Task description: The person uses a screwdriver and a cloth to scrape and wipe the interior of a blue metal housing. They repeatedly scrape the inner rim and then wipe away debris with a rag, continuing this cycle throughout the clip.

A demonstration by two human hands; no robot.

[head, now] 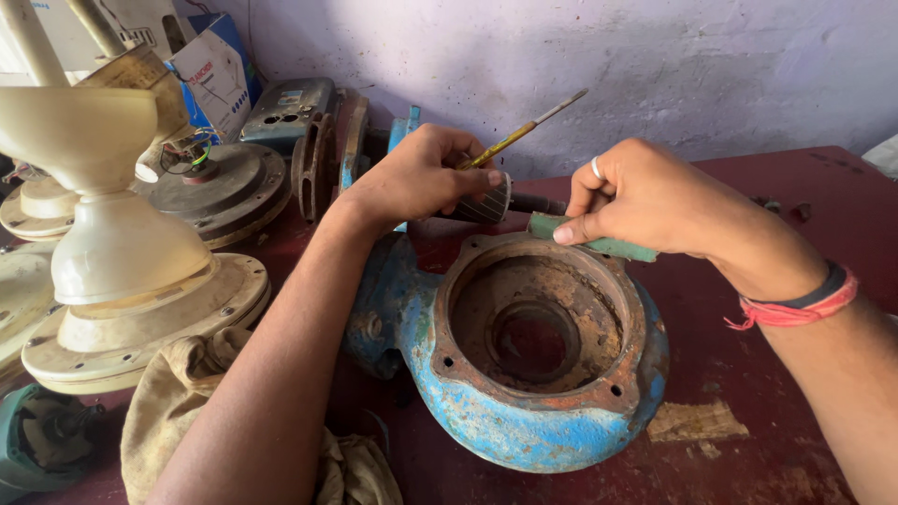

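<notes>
A rusty blue pump casing [524, 374] is shown lying open-side up on a dark red table [795, 309]. At its far rim, a green strip [608, 245] is pinched by the right hand [655, 201]. Behind the rim, a brush [524, 131] is gripped in the closed left hand [416, 178]. Cream fan parts [122, 271] are stacked left of the casing.

Rough, rusted cast metal under chipped blue paint is seen on the pump casing [524, 374]; at seven o'clock, a matt beige cloth [178, 393] is crumpled.
</notes>
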